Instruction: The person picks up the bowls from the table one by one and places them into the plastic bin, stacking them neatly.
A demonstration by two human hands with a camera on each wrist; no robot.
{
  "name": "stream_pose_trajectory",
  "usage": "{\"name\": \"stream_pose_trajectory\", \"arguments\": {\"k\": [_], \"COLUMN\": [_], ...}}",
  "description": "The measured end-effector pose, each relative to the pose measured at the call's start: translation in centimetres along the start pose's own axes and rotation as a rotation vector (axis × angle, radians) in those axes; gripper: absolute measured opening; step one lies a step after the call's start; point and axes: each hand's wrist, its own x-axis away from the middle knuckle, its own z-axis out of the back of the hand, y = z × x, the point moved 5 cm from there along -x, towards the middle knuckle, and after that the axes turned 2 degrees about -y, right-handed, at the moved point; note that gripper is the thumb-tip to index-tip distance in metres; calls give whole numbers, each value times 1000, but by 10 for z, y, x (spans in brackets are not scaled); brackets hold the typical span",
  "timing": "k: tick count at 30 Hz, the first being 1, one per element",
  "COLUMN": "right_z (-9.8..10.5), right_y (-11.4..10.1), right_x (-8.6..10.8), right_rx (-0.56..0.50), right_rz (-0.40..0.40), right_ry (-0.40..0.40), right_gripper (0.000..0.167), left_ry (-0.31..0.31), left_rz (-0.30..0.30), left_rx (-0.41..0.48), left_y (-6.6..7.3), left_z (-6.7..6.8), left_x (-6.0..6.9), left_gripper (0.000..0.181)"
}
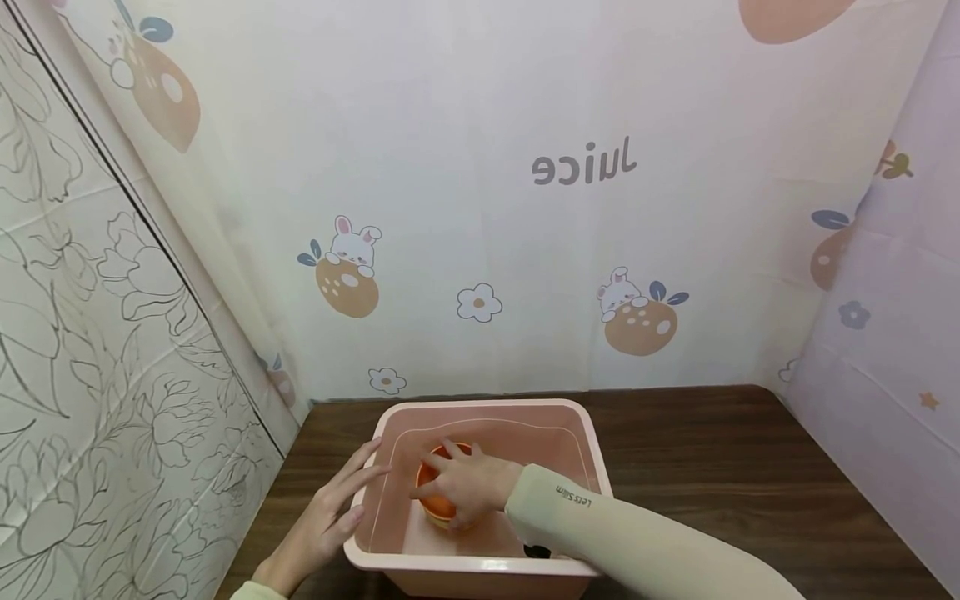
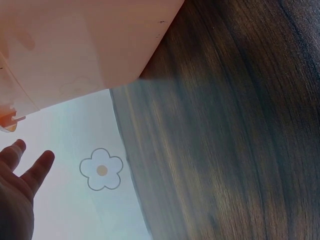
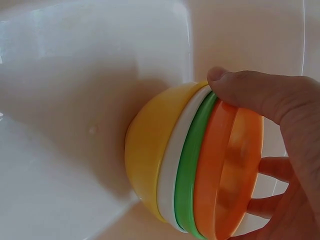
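A pink plastic basin stands on the table. Inside it is a nested stack of bowls; from the outermost in, the right wrist view shows a yellow bowl, a white bowl, a green bowl and an orange bowl. My right hand reaches over the basin and holds the stack across its rim, thumb on one side and fingers on the other. In the right wrist view the stack is seen sideways. My left hand is at the basin's left rim, its fingers extended and spread.
The dark wood-grain table extends to the right of the basin. A printed curtain hangs behind the table. At the left is a floral sheet. A small black object shows under the right forearm.
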Motion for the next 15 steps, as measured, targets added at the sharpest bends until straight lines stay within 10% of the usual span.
{"name": "stream_pose_trajectory", "arguments": {"k": [15], "right_z": [-1], "right_y": [2], "right_x": [2], "right_rx": [-70], "right_rz": [-11], "right_ry": [-3], "right_gripper": [71], "left_ry": [4], "left_rz": [6], "left_rx": [8], "left_y": [1], "left_z": [-2], "left_x": [-2], "left_gripper": [49]}}
